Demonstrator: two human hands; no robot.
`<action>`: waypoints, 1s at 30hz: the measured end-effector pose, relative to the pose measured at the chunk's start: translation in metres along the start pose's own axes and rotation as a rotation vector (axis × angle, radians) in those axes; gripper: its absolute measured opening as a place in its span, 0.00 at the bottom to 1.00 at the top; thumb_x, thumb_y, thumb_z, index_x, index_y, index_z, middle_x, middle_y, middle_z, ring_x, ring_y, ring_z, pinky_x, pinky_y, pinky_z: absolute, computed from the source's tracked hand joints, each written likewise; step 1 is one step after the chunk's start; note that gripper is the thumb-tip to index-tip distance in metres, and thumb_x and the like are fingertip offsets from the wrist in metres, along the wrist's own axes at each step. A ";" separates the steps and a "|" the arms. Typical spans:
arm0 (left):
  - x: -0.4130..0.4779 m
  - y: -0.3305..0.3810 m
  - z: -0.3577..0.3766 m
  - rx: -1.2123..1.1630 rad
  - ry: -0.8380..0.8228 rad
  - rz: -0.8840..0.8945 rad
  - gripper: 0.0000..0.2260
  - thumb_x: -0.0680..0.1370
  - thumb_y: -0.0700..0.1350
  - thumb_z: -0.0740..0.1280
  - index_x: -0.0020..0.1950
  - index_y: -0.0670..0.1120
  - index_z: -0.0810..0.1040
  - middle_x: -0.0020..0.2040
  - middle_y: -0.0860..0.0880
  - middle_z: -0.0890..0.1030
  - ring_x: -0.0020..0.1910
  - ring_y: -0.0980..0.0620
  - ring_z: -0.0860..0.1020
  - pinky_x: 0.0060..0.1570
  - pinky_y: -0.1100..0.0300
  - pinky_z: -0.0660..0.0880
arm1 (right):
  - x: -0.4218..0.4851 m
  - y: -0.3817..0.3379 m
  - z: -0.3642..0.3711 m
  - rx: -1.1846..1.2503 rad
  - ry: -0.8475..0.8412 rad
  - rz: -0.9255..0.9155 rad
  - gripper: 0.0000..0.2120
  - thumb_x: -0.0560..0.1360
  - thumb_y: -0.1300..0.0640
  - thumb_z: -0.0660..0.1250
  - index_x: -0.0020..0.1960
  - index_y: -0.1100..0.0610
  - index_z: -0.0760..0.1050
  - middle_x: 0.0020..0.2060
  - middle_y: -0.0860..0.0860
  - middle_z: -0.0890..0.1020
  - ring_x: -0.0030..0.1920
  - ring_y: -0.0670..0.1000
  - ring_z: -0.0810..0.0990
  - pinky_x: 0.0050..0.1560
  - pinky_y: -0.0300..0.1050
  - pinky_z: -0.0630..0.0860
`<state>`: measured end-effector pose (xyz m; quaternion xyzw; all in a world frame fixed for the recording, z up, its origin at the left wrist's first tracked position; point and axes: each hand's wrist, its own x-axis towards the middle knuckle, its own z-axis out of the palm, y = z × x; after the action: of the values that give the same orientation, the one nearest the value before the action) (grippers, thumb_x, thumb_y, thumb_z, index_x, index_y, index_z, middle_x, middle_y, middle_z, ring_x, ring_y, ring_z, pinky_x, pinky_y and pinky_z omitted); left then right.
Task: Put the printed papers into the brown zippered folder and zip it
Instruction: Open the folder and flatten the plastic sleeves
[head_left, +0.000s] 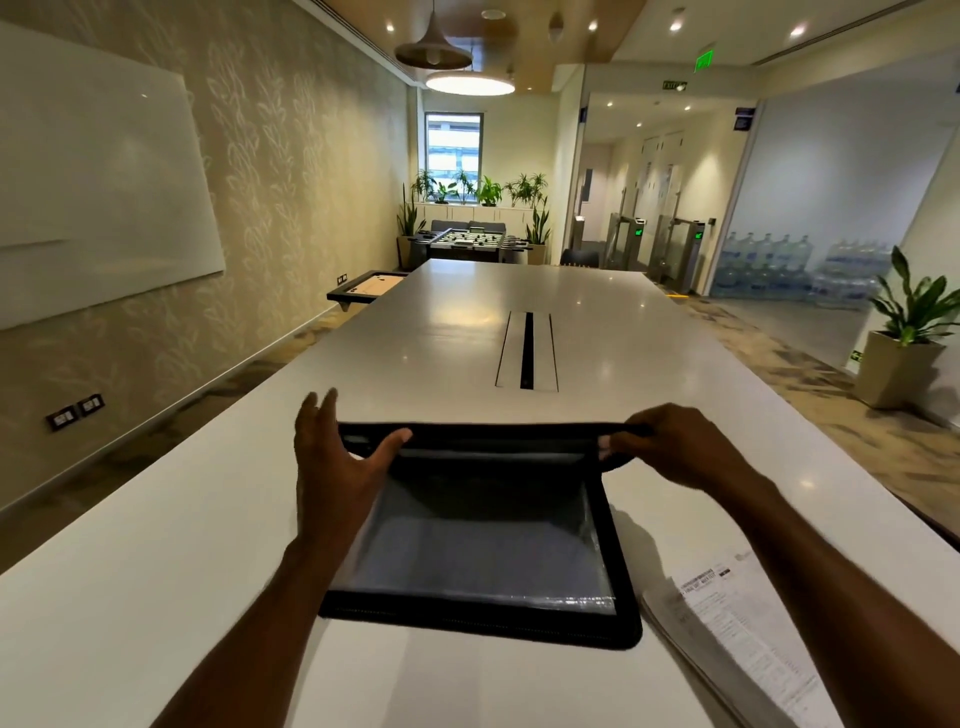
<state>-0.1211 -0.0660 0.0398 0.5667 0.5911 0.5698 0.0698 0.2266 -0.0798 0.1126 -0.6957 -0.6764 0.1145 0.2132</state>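
Note:
The zippered folder (483, 545) lies open on the white table (156, 571) in front of me, its dark edge and grey lining showing. Its far cover is lifted. My left hand (337, 462) holds the cover's left end, thumb hooked over the rim and fingers spread behind it. My right hand (670, 447) pinches the cover's right corner. The printed papers (737, 634) lie in a loose stack on the table just right of the folder, partly under my right forearm.
A cable slot (527, 351) with a lid runs along the table's middle beyond the folder. A potted plant (904, 343) stands on the floor at the right. A whiteboard (98, 192) hangs on the left wall.

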 end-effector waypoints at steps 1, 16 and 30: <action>0.003 -0.002 0.006 -0.029 0.018 -0.077 0.41 0.70 0.56 0.73 0.76 0.45 0.57 0.77 0.42 0.57 0.75 0.46 0.56 0.65 0.56 0.60 | 0.010 -0.002 -0.005 0.021 0.015 0.016 0.19 0.69 0.35 0.69 0.37 0.51 0.82 0.30 0.53 0.81 0.34 0.53 0.79 0.34 0.44 0.70; -0.029 -0.100 0.059 0.746 -0.369 -0.160 0.18 0.74 0.58 0.65 0.48 0.43 0.78 0.44 0.44 0.81 0.45 0.40 0.79 0.44 0.50 0.75 | 0.171 0.037 0.096 0.422 0.204 0.324 0.26 0.74 0.39 0.65 0.55 0.62 0.78 0.47 0.61 0.83 0.47 0.63 0.81 0.45 0.51 0.77; -0.018 -0.098 0.066 0.737 -0.359 -0.272 0.23 0.74 0.64 0.60 0.62 0.50 0.74 0.56 0.48 0.78 0.57 0.43 0.75 0.54 0.47 0.70 | 0.160 0.054 0.151 0.018 0.052 0.387 0.28 0.75 0.48 0.68 0.65 0.65 0.65 0.61 0.65 0.72 0.60 0.66 0.73 0.57 0.56 0.73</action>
<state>-0.1243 -0.0119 -0.0669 0.5607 0.8029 0.1985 0.0388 0.2164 0.1006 -0.0246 -0.8135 -0.5232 0.1415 0.2110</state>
